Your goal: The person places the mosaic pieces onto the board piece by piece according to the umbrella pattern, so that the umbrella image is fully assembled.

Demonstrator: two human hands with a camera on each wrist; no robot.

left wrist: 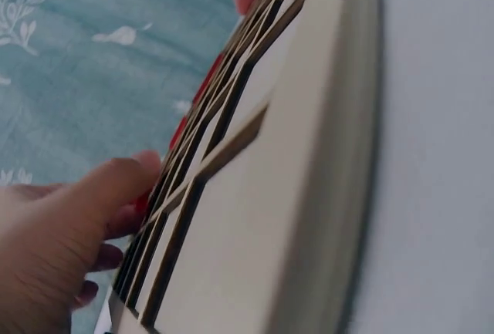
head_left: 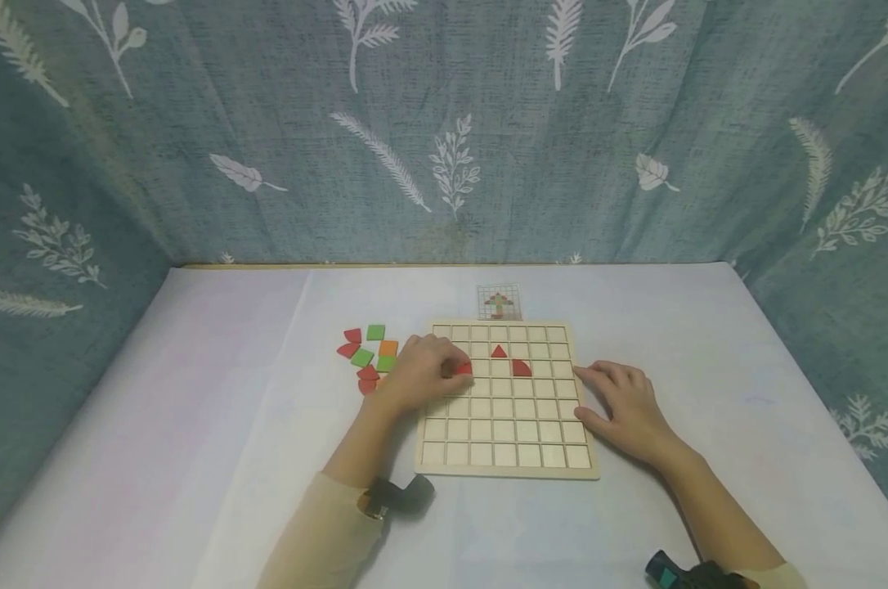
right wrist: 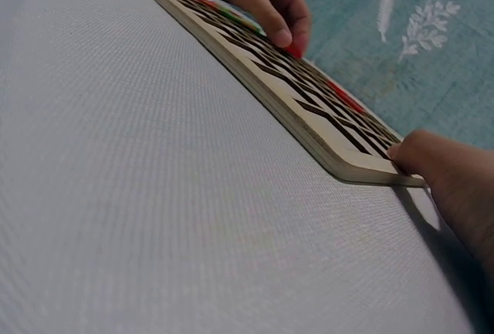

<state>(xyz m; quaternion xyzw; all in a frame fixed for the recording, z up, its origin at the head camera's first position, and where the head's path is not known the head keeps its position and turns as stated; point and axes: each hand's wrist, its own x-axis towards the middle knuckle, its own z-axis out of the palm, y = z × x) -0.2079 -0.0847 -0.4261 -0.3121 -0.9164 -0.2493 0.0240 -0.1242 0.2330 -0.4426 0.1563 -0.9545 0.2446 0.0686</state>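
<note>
With the left hand [head_left: 425, 372], pinches a red tile [head_left: 464, 370] between thumb and fingertips, at the left part of the gridded wooden board [head_left: 506, 471], about the third row from the far edge. Cannot make out the full shape of the red tile behind the fingers, nor whether seated in a cell or just above one. With the right hand [head_left: 630, 411], thumb and fingers apart, touches the right edge of the board. On the board, also has a red triangle tile [head_left: 499, 352] near the middle of the second row from the far edge, and a red quarter-round tile [head_left: 521, 368] one row nearer and slightly to the right. Just beyond the far edge, has a small gridded pattern card [head_left: 499, 302] with a red and green figure. To the left of the board, near the left hand, has loose red tiles [head_left: 352, 335], green square tiles [head_left: 375, 332] and an orange square tile [head_left: 388, 348]. Works on a white tabletop [head_left: 120, 442], before a teal leaf-printed curtain [head_left: 289, 221].
</note>
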